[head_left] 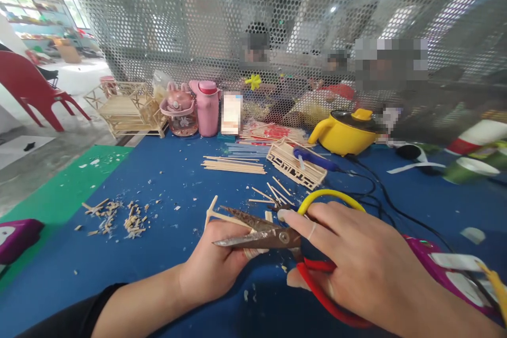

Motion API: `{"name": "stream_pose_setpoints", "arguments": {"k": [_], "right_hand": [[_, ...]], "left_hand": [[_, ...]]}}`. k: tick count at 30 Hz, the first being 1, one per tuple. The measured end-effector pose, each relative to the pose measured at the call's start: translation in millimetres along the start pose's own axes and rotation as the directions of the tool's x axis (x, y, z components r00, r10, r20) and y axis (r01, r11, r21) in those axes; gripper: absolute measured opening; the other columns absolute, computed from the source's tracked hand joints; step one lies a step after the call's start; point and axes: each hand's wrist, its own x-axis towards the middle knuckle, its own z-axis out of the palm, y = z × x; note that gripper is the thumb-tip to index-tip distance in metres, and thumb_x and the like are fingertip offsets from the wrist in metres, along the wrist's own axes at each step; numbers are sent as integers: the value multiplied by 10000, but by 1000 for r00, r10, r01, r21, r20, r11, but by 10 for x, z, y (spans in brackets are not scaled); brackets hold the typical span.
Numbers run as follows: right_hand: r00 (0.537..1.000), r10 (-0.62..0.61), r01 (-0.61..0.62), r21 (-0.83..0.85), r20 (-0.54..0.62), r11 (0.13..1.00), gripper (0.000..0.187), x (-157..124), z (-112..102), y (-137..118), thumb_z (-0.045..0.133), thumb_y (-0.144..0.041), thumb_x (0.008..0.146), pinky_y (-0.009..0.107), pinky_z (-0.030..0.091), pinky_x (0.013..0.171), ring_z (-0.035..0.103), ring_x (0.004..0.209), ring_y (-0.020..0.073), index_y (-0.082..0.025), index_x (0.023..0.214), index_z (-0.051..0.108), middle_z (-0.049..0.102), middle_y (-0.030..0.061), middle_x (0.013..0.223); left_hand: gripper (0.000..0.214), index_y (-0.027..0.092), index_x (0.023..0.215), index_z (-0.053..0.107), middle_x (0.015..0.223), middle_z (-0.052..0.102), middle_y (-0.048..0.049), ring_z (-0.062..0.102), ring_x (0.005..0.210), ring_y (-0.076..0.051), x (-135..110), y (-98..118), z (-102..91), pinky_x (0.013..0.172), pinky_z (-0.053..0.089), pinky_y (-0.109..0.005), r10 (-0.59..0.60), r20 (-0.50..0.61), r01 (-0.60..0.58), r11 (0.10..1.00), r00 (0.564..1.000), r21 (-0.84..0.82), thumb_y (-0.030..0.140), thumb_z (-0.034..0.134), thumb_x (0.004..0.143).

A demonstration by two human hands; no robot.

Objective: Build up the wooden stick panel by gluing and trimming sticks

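My left hand (216, 261) is closed around thin wooden sticks (225, 217), whose far ends meet at an angle above the fist. Scissors (269, 237) with one yellow and one red handle are in my right hand (360, 253), fingers and thumb through the loops. Their rusty blades are spread apart and lie over the left fist, around the sticks. Whether the blades touch the wood I cannot tell. Just beyond the hands are loose short sticks (280, 189), a small slatted wooden piece (295, 163) and a blue glue gun (315, 159).
Wood offcuts (134, 220) lie on the blue tabletop (158, 269). A bundle of sticks (233, 165), a pink bottle (208, 111), a yellow pot (344, 134) and a wooden model (129, 111) stand farther back, before a perforated metal screen (198, 26). Black cables (390, 208) run at right. People sit behind the screen.
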Motion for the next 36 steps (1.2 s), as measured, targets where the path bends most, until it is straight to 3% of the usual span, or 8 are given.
{"name": "stream_pose_setpoints", "arguments": {"k": [3, 7, 12, 20, 25, 31, 36], "right_hand": [[1000, -2, 2, -15, 16, 1000, 515, 23, -22, 26, 643, -518, 751, 350, 468, 625, 590, 734, 232, -158, 1119, 621, 633, 87, 855], [999, -21, 21, -15, 24, 1000, 507, 24, -22, 48, 683, -481, 723, 359, 462, 659, 585, 753, 239, -166, 1115, 616, 625, 83, 852], [998, -54, 53, 22, 16, 998, 504, 23, -14, 62, 638, -542, 760, 337, 446, 650, 580, 724, 217, -175, 1104, 609, 621, 60, 809], [995, -103, 103, 14, 3, 995, 535, 37, -26, 111, 598, -608, 767, 321, 416, 653, 566, 697, 197, -176, 1080, 633, 613, 42, 761], [991, -133, 132, 22, 28, 991, 451, 66, -34, 137, 551, -559, 828, 315, 414, 663, 564, 690, 190, -179, 1056, 635, 623, 35, 749], [985, -169, 169, 28, 18, 985, 482, 84, -44, 141, 483, -596, 852, 307, 403, 639, 572, 654, 180, -173, 1025, 636, 627, 34, 712], [972, -233, 233, 21, 16, 972, 456, 66, -29, 144, 503, -545, 870, 303, 408, 581, 578, 565, 162, -129, 1013, 623, 623, 15, 636]], "left_hand": [[241, 159, 928, 734, 886, 726, -69, 654, 798, -184, 13, 67, 1, 778, 512, -281, 17, 21, -17, 999, 1000, -30, 311, 549, 897], [256, 149, 773, 725, 734, 690, -34, 640, 759, -163, 2, 107, 26, 707, 505, -231, 0, 21, 1, 998, 1000, -63, 290, 550, 896], [298, 133, 714, 716, 689, 671, -33, 623, 692, -154, -24, 99, 49, 646, 497, -224, -72, 21, 72, 996, 997, -45, 311, 555, 889], [298, 147, 635, 700, 642, 665, -16, 624, 701, -171, -20, 129, 93, 654, 514, -248, -171, 35, 174, 972, 985, -156, 342, 618, 844], [206, 150, 670, 721, 687, 688, 8, 611, 667, -132, -22, 156, 93, 655, 496, -207, -180, 64, 189, 965, 982, -184, 256, 643, 830], [167, 191, 820, 762, 831, 743, -7, 657, 756, -155, -53, 140, 78, 729, 510, -232, -181, 89, 193, 968, 979, -162, 199, 600, 856], [246, 269, 1077, 712, 1009, 731, -23, 662, 920, -205, -71, 107, 67, 861, 499, -321, -70, 93, 81, 988, 993, -129, 224, 557, 891]]}}
